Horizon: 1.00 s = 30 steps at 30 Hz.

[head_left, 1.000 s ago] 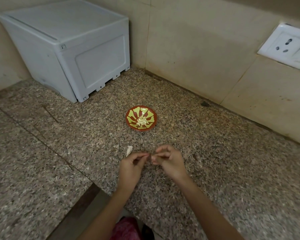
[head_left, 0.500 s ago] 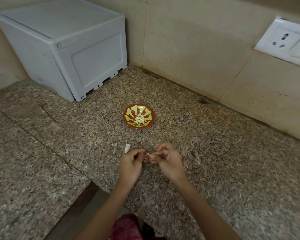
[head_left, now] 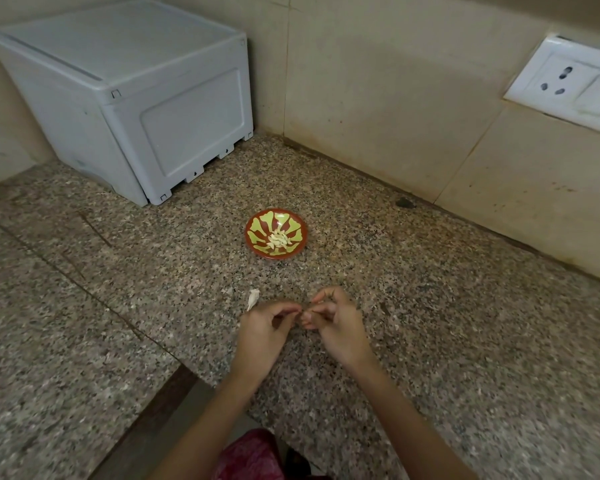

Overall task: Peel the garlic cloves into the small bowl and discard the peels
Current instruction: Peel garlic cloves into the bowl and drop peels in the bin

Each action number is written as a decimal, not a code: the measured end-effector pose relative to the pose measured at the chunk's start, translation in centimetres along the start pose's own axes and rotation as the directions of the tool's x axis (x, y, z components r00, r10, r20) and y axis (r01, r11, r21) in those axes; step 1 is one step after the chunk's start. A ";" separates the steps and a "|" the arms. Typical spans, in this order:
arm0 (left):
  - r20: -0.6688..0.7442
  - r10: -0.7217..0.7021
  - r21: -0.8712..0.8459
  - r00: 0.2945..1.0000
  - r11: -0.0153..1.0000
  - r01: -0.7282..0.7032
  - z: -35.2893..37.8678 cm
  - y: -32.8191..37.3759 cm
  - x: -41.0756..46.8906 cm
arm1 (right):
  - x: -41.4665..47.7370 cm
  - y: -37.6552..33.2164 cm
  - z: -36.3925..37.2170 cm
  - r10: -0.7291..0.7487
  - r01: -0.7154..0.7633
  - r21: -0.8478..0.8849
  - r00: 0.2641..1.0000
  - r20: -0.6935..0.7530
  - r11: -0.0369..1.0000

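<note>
- The left hand (head_left: 264, 327) and the right hand (head_left: 340, 327) meet fingertip to fingertip low over the desk (head_left: 465, 341), fingers curled.
- Each grip is pressed together: thumb and forefinger of both hands pinch one small piece (head_left: 302, 311) between them. The fingertips hide most of it, so we cannot tell whether it is clove or skin.
- The other fingers of the right hand are tucked in under the pinch; those of the left curl loosely towards the palm.
- A white peel (head_left: 253, 299) lies on the desk just beside the left hand's knuckles, on its far left side, apart from the pinch.
- The small bowl (head_left: 247, 233), red with green petals, stands on the desk beyond both hands, a little left of the pinch and well apart from it.
- A little heap of pale peeled cloves (head_left: 278, 240) sits in the middle of the bowl.
- Farther back on the left, a grey plastic box (head_left: 136, 109) fills the corner against the tiled wall.
- A dark spot (head_left: 405, 203) marks the foot of the wall, to the right behind the bowl.
- A white socket plate (head_left: 568, 84) sits high on the right wall.
- Pink cloth (head_left: 250, 455) shows at the lower edge between our forearms.
</note>
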State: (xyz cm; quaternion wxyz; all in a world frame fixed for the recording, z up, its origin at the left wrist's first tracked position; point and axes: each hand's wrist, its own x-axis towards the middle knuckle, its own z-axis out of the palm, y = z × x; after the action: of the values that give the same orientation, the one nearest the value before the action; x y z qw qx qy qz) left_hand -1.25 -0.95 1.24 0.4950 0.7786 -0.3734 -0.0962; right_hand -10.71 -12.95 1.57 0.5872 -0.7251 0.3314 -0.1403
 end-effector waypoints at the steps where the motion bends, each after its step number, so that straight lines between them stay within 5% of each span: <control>1: 0.015 0.025 0.021 1.000 0.999 -0.026 -0.1 -0.1 0.1 | -0.1 0.0 0.0 -0.021 0.021 -0.051 1.000 0.012 0.998; 15: 0.162 -0.255 -0.279 0.953 0.915 0.292 0.0 -1.0 0.5 | -0.9 0.0 0.4 -0.195 0.210 -0.334 0.978 0.078 0.919; 20: 0.137 -0.267 -0.418 0.954 0.857 0.300 -0.3 -0.4 -0.1 | -0.8 -0.2 0.3 -0.112 0.124 -0.251 0.992 0.064 0.960; 26: 0.047 -0.259 -0.292 0.965 0.920 0.262 0.3 -0.6 -0.6 | -0.6 -0.4 1.0 -0.029 0.030 -0.224 1.000 0.010 0.974; 30: 0.140 -0.451 -0.496 0.882 0.739 0.457 0.6 -1.0 -0.4 | -0.7 -1.1 1.0 0.060 -0.060 -0.029 0.998 0.025 0.998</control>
State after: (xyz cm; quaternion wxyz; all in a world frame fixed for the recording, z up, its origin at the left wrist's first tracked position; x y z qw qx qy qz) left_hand -1.39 -0.84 0.02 0.6443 0.6840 -0.1357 -0.3141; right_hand -10.30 -11.60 2.42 0.5848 -0.7249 0.3475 -0.1085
